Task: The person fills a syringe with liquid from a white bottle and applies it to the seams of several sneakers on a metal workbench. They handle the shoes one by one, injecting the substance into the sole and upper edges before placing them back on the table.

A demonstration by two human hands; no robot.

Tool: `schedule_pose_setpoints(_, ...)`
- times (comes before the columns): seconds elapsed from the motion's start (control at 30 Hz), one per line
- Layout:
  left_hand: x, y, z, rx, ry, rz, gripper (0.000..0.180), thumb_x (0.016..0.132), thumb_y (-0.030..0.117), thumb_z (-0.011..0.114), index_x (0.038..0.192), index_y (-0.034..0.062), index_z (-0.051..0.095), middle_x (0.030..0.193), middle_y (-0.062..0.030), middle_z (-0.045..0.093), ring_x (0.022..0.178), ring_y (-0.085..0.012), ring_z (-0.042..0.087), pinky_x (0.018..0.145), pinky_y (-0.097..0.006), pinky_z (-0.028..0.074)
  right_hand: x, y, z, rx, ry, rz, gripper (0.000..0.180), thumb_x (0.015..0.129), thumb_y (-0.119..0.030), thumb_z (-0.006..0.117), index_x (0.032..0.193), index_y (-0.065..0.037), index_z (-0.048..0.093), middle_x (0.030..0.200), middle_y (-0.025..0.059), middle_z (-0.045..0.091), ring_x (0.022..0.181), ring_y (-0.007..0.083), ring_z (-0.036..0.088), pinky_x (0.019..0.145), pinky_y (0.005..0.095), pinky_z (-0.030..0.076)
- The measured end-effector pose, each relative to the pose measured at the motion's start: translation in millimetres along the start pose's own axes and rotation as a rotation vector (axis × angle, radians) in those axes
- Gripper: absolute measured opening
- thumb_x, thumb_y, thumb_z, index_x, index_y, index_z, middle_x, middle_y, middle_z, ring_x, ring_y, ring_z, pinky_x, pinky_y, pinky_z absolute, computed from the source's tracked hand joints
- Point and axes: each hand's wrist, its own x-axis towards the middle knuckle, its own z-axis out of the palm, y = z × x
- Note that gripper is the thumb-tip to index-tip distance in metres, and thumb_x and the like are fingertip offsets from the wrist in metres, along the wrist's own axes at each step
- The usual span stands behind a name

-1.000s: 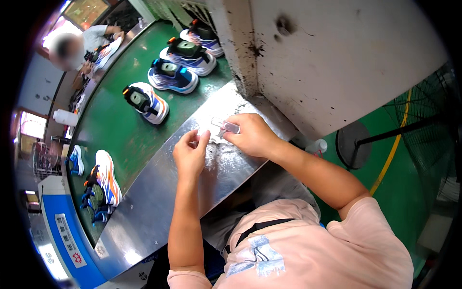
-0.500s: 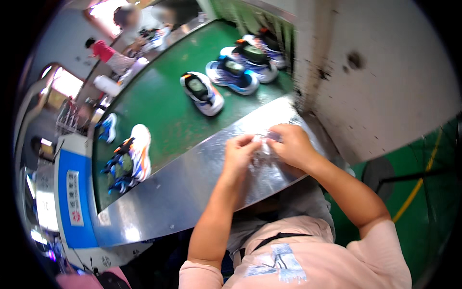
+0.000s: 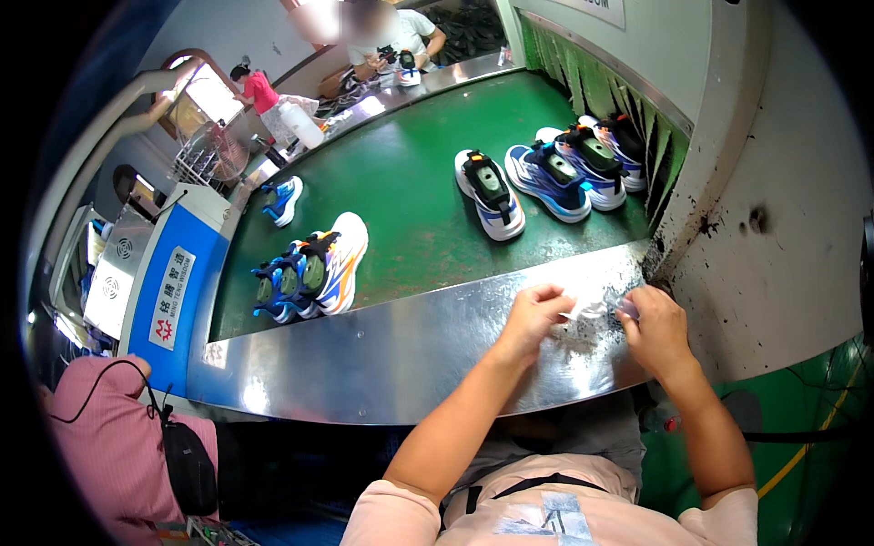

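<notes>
Both my hands are over the metal ledge at the near edge of the green conveyor belt [image 3: 410,227]. My left hand [image 3: 533,320] is closed in a pinch on a thin white scrap [image 3: 568,308], perhaps paper or film. A short gap away, my right hand [image 3: 659,329] is also pinched, around a small pale grey piece [image 3: 628,309]. Glare on the metal between them hides whether the two pieces are joined. Beyond my hands on the belt stands a blue and white sneaker [image 3: 492,196], nearest to them, touched by neither.
Several more sneakers [image 3: 555,182] crowd beside the green strip curtain [image 3: 601,82]. Another group of sneakers [image 3: 314,273] lies at the belt's left. A white panel [image 3: 774,200] rises at my right. A person in pink [image 3: 118,437] is at the lower left; others work across the belt.
My hands were close together over the metal ledge; they are now apart, each pinching a small piece. The view has turned, bringing the person in pink further into it at the lower left.
</notes>
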Motion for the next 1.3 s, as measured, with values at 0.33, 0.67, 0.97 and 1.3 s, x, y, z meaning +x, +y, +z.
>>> schedule_pose_setpoints(0.33, -6.6, -10.5, 22.9, -0.087, -0.146, 0.136, 0.018, 0.085, 0.012, 0.069, 0.099, 0.0005, 0.068, 0.089, -0.0025, 0.067, 0.078, -0.0086, 0.058, 0.070, -0.024, 0.046, -4.1, -5.9, -6.2, 0.171, -0.336, 0.144, 0.020, 0.081, -0.018, 0.066, 0.076, 0.000, 0.060, 0.075, 0.0181, 0.063, 0.073, 0.0356, 0.062, 0.065, 0.0440, 0.047)
schedule_pose_setpoints(0.67, -0.1, -8.8, 39.4, 0.511, 0.025, 0.562, 0.012, 0.085, 0.011, 0.064, 0.083, -0.0016, 0.066, 0.076, -0.0061, 0.060, 0.062, -0.0135, 0.055, 0.057, -0.028, 0.044, -4.4, 3.5, -13.6, 0.408, -0.512, 0.275, 0.026, 0.081, -0.021, 0.065, 0.076, 0.004, 0.064, 0.069, 0.0208, 0.063, 0.066, 0.0345, 0.062, 0.062, 0.0419, 0.048)
schedule_pose_setpoints(0.97, -5.7, -11.7, 53.4, 0.920, 0.139, 0.853, 0.019, 0.085, 0.015, 0.058, 0.074, 0.0019, 0.052, 0.071, -0.0140, 0.052, 0.065, -0.0352, 0.053, 0.059, -0.044, 0.042, -12.9, -5.2, -25.1, 0.188, -0.389, 0.127, 0.019, 0.079, -0.015, 0.066, 0.071, 0.001, 0.060, 0.069, 0.0195, 0.062, 0.068, 0.0369, 0.062, 0.062, 0.0448, 0.047)
schedule_pose_setpoints(1.3, 16.9, -23.9, 46.9, 0.612, 0.189, 0.278, 0.035, 0.092, 0.026, 0.049, 0.072, 0.0001, 0.061, 0.063, -0.0158, 0.059, 0.062, -0.0298, 0.058, 0.063, -0.042, 0.046, -26.6, 3.6, -22.7, -0.082, -0.178, -0.025, 0.017, 0.081, -0.013, 0.065, 0.077, -0.001, 0.054, 0.074, 0.0207, 0.058, 0.074, 0.0397, 0.058, 0.065, 0.0472, 0.045)
